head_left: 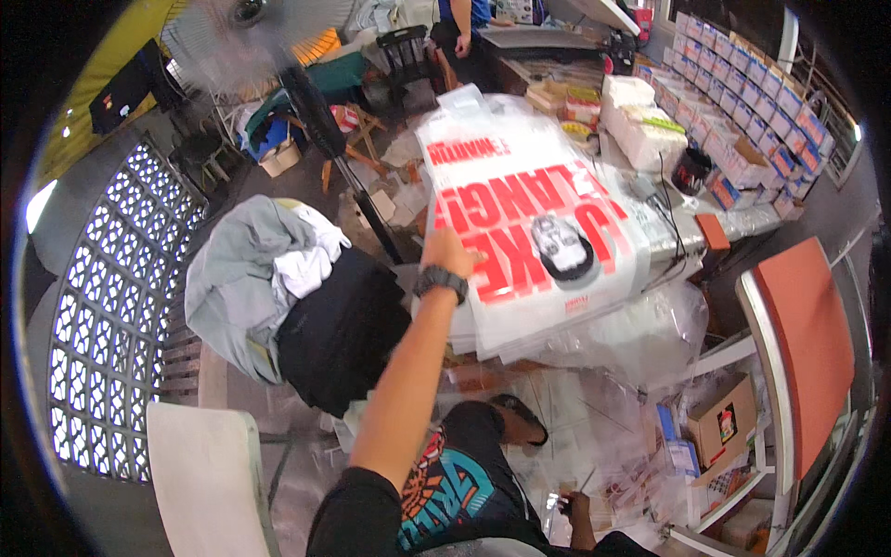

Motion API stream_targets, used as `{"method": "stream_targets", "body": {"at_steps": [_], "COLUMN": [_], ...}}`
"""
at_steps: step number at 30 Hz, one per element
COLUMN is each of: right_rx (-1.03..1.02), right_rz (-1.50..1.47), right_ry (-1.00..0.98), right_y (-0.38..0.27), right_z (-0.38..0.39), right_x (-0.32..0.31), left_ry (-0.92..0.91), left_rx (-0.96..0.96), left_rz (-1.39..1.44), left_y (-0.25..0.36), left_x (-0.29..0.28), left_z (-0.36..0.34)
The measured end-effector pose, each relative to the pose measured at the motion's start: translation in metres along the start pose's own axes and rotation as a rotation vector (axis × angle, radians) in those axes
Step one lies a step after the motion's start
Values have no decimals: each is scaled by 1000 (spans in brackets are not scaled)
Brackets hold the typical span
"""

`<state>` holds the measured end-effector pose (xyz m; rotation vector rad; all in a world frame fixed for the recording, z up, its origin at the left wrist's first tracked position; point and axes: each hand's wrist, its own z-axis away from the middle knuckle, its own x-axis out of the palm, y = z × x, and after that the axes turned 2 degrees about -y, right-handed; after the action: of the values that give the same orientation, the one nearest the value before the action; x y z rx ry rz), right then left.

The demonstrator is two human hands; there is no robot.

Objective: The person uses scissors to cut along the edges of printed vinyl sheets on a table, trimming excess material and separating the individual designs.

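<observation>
A stack of large plastic sheets (515, 320) with bold red lettering and a black-and-white printed picture lies on the table ahead of me. My left hand (451, 252), with a dark watch on its wrist, is closed at the stack's left edge. Its thumb lies over the top printed sheet, and its other fingers are partly hidden. Low in the view, away from the stack, my right hand (578, 512) hangs close to my body. It is small and partly covered, so its fingers do not show clearly.
Left of the table sits a heap of black (339, 325) and grey cloth (232, 278). A pole fan (325, 121) rises behind it. White block-like bundles (640, 121) and rows of small boxes (742, 84) are at far right; a red-topped board (803, 343) is nearer. Another person (461, 28) stands far back.
</observation>
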<state>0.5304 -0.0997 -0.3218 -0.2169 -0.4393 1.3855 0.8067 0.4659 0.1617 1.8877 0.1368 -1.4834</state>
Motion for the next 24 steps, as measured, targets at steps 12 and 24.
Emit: {"method": "stream_targets", "body": {"at_steps": [12,24], "right_rx": [-117,-153], "right_rz": [246,157], "right_ry": [-17,-181], "right_y": [31,68], "right_z": [-16,-64], "right_x": [-18,-83], "left_ry": [3,209], "left_rx": [-168,319], "left_rz": [43,613], "left_y": [6,14], "left_x": [14,5], "left_z": [-29,-44]}}
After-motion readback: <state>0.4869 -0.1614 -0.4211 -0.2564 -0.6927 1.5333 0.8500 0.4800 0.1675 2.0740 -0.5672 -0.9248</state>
